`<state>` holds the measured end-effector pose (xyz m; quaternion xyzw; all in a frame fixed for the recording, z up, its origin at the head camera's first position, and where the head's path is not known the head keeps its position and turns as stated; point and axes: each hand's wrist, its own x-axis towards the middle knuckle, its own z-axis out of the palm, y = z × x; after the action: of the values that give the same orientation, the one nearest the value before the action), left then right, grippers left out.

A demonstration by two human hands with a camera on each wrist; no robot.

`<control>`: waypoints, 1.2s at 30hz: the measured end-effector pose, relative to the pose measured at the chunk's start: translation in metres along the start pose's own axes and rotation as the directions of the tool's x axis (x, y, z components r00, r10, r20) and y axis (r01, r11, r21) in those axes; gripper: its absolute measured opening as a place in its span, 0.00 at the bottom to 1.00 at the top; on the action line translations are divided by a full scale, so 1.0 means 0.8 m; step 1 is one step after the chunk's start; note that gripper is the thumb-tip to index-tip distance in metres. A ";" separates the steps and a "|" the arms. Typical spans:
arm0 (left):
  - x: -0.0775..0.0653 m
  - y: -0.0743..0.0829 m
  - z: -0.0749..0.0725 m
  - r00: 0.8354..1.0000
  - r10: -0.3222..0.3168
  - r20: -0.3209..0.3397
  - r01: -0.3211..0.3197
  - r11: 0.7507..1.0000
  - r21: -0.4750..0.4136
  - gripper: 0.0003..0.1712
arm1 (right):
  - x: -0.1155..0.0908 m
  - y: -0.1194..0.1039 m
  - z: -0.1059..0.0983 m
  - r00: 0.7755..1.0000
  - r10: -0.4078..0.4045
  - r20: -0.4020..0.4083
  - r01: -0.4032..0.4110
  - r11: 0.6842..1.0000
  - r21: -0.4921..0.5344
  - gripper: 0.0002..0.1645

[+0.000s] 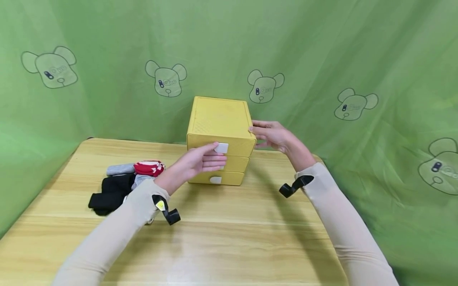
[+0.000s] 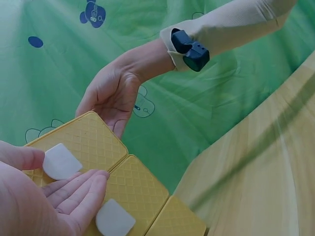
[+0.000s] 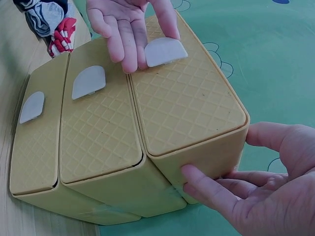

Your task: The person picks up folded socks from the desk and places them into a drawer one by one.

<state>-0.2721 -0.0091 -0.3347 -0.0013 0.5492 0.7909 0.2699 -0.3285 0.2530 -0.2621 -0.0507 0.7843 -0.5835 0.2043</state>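
A yellow three-drawer storage box (image 1: 220, 115) stands at the back of the table, its drawer fronts facing me. Its top drawer has a white handle (image 3: 166, 51), which my left hand (image 1: 200, 161) pinches between thumb and fingers. The other fingers of that hand extend across the front. My right hand (image 1: 273, 137) steadies the box's right side near the upper front corner; its fingers (image 3: 211, 189) are fairly straight and touch the wall. All three drawers look closed. The middle drawer's handle (image 2: 114, 218) shows below my left fingers in the left wrist view.
Folded clothes lie on the table's left: a black piece (image 1: 111, 194), a grey one (image 1: 120, 169) and a red-and-white one (image 1: 148, 168). A green curtain (image 1: 222, 47) with bear-head prints hangs behind the wooden table (image 1: 229, 246).
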 end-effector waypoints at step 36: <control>-0.110 -0.068 0.033 0.995 0.094 0.015 -0.095 0.976 0.198 0.31 | 0.000 0.002 -0.001 1.000 0.001 0.006 -0.001 1.000 0.017 0.39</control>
<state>-0.1660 -0.0099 -0.3453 0.0539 0.6240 0.7442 0.2320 -0.3284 0.2539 -0.2637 -0.0504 0.7788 -0.5898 0.2074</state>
